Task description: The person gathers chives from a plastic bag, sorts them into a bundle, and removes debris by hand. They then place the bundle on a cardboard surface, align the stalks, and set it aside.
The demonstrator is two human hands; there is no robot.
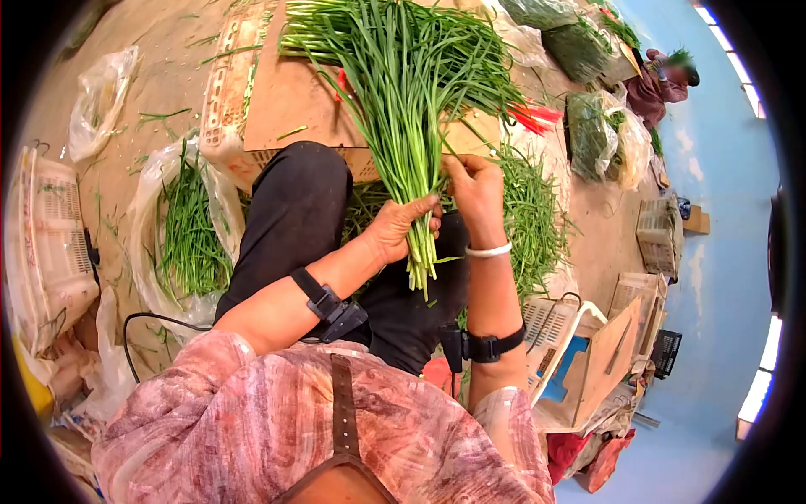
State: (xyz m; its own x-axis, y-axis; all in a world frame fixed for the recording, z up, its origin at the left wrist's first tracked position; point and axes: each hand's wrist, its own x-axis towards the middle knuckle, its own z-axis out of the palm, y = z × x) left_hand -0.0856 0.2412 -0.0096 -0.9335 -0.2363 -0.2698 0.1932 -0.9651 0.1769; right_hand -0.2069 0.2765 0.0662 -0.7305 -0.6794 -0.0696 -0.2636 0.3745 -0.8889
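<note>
Shows nearest a patterned pink top (277,412), with dark trousers (298,193) just beyond. Bears a black strapped device (334,312) on the left forearm, another on the right, and a pale bangle (489,250) at the right wrist. Has the left hand (405,225) wrapped firmly around a bundle of long green stems (403,143), gripping close to the cut ends, above the lap. Has the right hand (475,186) at the bundle's right edge, thumb and forefinger drawn narrow; cannot tell whether pinching a stem. Extends the bundle's leafy part over a cardboard sheet (285,118), laid on a plastic crate (220,118), alongside heaped greens (474,50) and red strips (539,118). Includes, left of the crate, an open clear bag (144,210) containing greens; to the right, loose greens (533,223) strewn on the floor. Includes farther off filled bags (592,139), a co-worker (651,99) near more greenery, and finally a blue wall (726,151).
</note>
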